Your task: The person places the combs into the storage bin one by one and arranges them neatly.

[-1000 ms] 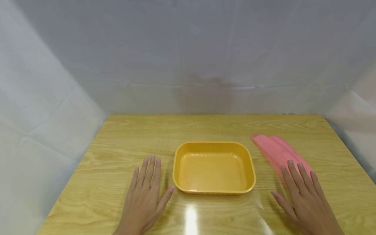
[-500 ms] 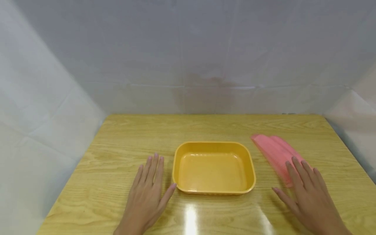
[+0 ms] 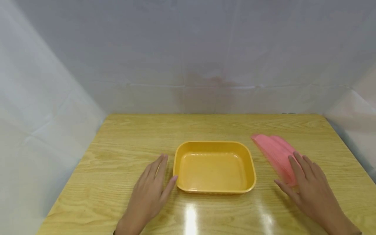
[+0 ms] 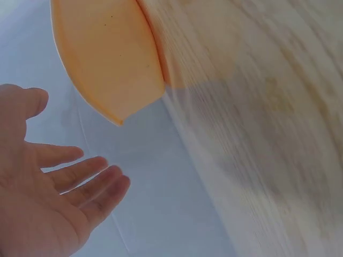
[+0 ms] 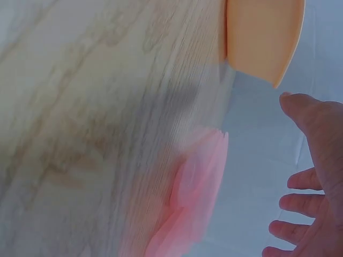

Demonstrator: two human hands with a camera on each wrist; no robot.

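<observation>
A yellow rectangular plastic tray (image 3: 212, 192) with rounded corners lies in the middle of the table; nothing is inside it. My left hand (image 3: 148, 194) hovers beside its left wall, fingers loosely extended; in the left wrist view that hand (image 4: 59, 198) is apart from the tray (image 4: 110, 53). To the right lies a flat pink item (image 3: 274, 150), finely ribbed along its left edge like a comb, with a lobed right edge. My right hand (image 3: 311, 192) hovers over its near end, hiding part of it. In the right wrist view the pink item (image 5: 198, 187) stays apart from the fingers.
The wood-grain table (image 3: 141, 130) extends around the tray. White sheeting hangs as a back wall (image 3: 205, 49) and left wall (image 3: 44, 130), with another at the right (image 3: 358, 107).
My left hand has shifted slightly right and forward, its thumb now by the tray's corner. The right hand has turned a little and drawn its fingers closer together. Tray and pink item stay put.
</observation>
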